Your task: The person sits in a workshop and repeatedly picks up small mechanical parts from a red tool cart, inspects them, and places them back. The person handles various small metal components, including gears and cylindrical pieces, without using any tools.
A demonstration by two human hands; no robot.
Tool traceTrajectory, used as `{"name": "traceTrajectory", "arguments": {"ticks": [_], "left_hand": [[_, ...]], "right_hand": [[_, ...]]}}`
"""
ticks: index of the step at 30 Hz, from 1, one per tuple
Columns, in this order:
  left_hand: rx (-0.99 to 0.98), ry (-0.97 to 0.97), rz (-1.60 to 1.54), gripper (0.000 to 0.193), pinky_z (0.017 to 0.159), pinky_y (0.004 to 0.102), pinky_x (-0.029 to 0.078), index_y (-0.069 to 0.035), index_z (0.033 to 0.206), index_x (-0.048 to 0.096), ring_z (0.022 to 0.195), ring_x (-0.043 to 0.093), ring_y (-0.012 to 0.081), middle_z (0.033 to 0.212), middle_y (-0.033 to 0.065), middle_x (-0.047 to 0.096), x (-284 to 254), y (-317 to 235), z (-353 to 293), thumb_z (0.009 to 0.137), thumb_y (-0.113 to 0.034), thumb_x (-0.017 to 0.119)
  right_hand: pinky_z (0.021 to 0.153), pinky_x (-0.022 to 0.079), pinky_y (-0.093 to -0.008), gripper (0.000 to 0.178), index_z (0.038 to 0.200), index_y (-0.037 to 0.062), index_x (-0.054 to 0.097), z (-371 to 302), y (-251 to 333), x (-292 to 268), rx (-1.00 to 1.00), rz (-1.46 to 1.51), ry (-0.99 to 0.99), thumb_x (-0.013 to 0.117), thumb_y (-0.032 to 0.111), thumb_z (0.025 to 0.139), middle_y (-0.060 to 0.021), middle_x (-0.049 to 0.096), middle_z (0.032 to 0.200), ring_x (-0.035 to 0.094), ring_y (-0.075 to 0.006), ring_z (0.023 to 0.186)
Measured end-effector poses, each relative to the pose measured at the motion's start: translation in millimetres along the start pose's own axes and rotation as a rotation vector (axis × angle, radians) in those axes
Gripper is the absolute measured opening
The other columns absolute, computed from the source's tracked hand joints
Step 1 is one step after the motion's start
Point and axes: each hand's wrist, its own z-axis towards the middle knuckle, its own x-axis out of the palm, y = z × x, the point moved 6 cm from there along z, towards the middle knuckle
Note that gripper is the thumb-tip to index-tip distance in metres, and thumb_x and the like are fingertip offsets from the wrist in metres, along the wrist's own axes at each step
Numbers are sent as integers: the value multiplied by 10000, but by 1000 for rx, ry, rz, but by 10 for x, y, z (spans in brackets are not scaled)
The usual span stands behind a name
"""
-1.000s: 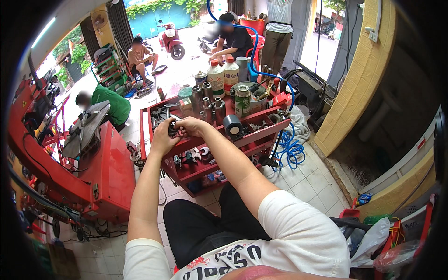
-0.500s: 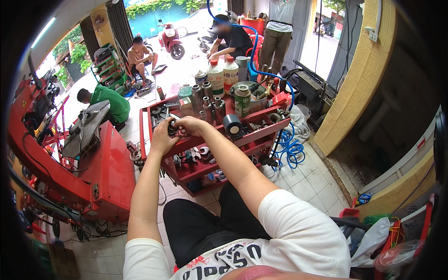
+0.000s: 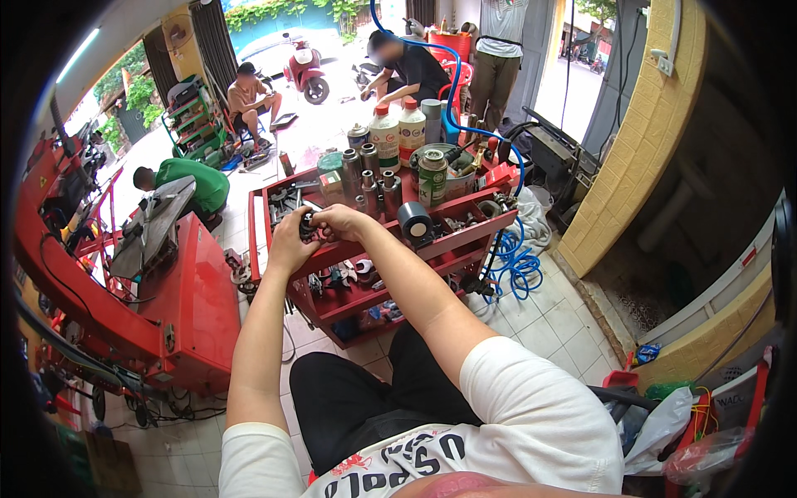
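Black, small and rounded, the metal part sits above the red cart top tray; its long axis cannot be told. Left hand fingers curl closed on its left side, right hand fingers grip its right. Glossy tape roll and spray can stand further right

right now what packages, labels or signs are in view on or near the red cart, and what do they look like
Two white plastic bottles, red caps, coloured labels: back of the red cart.
Green labelled can, upright cylinder: cart top, right of centre.
Black tape roll: cart's front edge.
Yellow warning sticker: red machine, far left.
The left hand and right hand hold a small dark part; no label visible.
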Motion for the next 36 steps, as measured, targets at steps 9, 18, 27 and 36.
{"name": "traceTrajectory", "arguments": {"ticks": [9,18,27,36], "left_hand": [[10,13,6,752,1077,489,491,-93,1420,574,1225,645,391,1280,191,681,5,5,-5,747,-245,874],[-23,17,10,767,1088,491,483,-103,1436,557,1243,635,390,1297,193,676,24,64,-15,747,-227,871],[2,20,36,755,1090,488,484,-107,1428,557,1252,633,387,1297,188,678,0,-16,-8,743,-202,858],[14,-11,52,732,1040,500,496,-82,1405,562,1172,651,402,1226,193,689,-14,-23,-12,757,-233,868]], "right_hand": [[519,429,-317,157,859,96,645,7,-5,-8,28,-6,-19,753,187,928,22,547,687,559,-140,564],[525,449,-301,175,892,109,617,17,3,40,26,43,46,721,234,955,33,565,702,581,-130,566],[537,399,-307,188,818,129,599,-36,8,44,33,-63,3,720,205,941,31,553,688,515,-120,564],[535,405,-312,177,802,112,634,-78,50,74,19,-40,-21,737,162,937,30,561,658,532,-120,558]]}}
